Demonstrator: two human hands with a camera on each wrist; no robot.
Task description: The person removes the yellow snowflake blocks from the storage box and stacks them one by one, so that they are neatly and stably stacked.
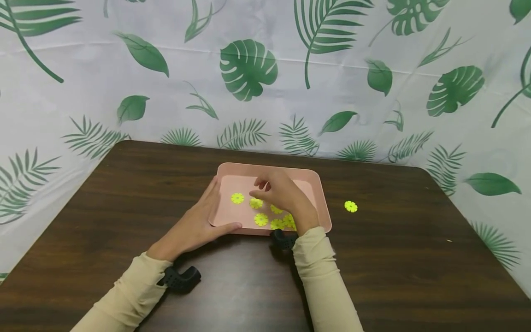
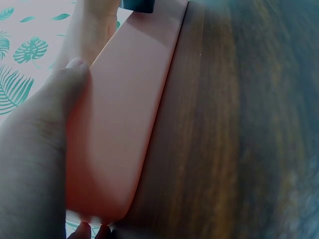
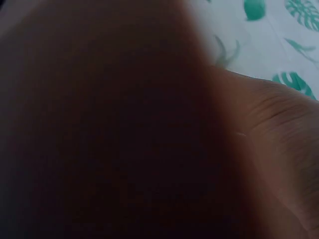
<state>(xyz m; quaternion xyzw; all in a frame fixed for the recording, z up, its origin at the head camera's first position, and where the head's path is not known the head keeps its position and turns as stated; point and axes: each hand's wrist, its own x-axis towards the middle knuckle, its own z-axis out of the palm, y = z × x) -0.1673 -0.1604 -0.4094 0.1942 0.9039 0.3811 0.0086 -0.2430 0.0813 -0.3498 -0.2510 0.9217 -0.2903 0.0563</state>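
Note:
A pink tray (image 1: 269, 170) lies on the table with several yellow flower-shaped discs (image 1: 237, 198) in it, mostly along its front and right. My left hand (image 1: 199, 226) rests at the tray's front left corner. Its fingers lie straight along the left side and the thumb lies along the front rim; in the left wrist view the thumb (image 2: 75, 79) touches the rim. My right hand (image 1: 282, 189) hovers over the tray with bent fingers. A gap shows between thumb and fingers, nothing visible in it, just above a yellow disc. The right wrist view is mostly dark and blurred.
A single yellow disc (image 1: 351, 206) lies on the dark wooden table (image 1: 398, 240), right of the tray. Behind the table hangs a white cloth (image 1: 186, 106) with green leaf prints. Each wrist wears a black band (image 1: 181, 279).

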